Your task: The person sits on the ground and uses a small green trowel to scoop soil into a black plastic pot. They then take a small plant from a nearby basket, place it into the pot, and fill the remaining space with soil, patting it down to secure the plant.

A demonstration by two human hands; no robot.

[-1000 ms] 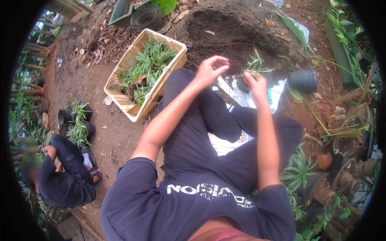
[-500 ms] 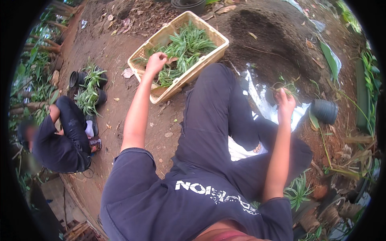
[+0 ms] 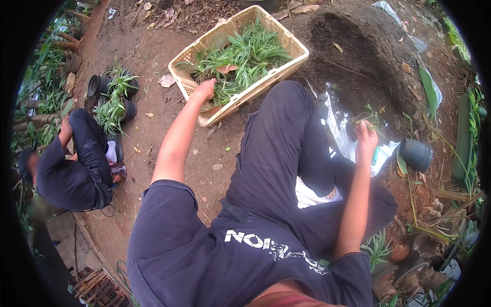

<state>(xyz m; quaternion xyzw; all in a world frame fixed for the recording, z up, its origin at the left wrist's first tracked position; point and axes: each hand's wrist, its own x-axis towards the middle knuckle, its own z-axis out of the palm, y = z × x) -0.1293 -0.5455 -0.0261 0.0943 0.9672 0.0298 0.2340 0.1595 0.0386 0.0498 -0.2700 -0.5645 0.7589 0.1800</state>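
A cream plastic crate (image 3: pixel 299 56) stands on the soil in front of me, holding many striped, narrow-leaved green plants (image 3: pixel 255 51). Over its near left corner, my left hand (image 3: pixel 205 89) reaches in among the leaves beside a brown dry leaf (image 3: pixel 226 68). Its fingers are drawn together, and whatever they pinch is hidden. On the right, my right hand (image 3: pixel 364 135) is closed on a small plant (image 3: pixel 372 118) with thin green stems. Beneath that hand a white plastic sheet (image 3: pixel 340 125) lies on the ground, with something small and teal (image 3: pixel 376 155) beside the wrist.
Black pots (image 3: pixel 415 154) lie on their side at right. Dark loose soil (image 3: pixel 353 61) is heaped beyond the sheet. Potted striped plants (image 3: pixel 115 105) stand at left, near another seated person (image 3: pixel 76 169). A long green planter (image 3: pixel 463 138) runs along the right edge.
My left hand has lowered into the plants at the crate's near left corner. My right hand still holds the small plant. The view has shifted slightly, moving the crate rightward and up.
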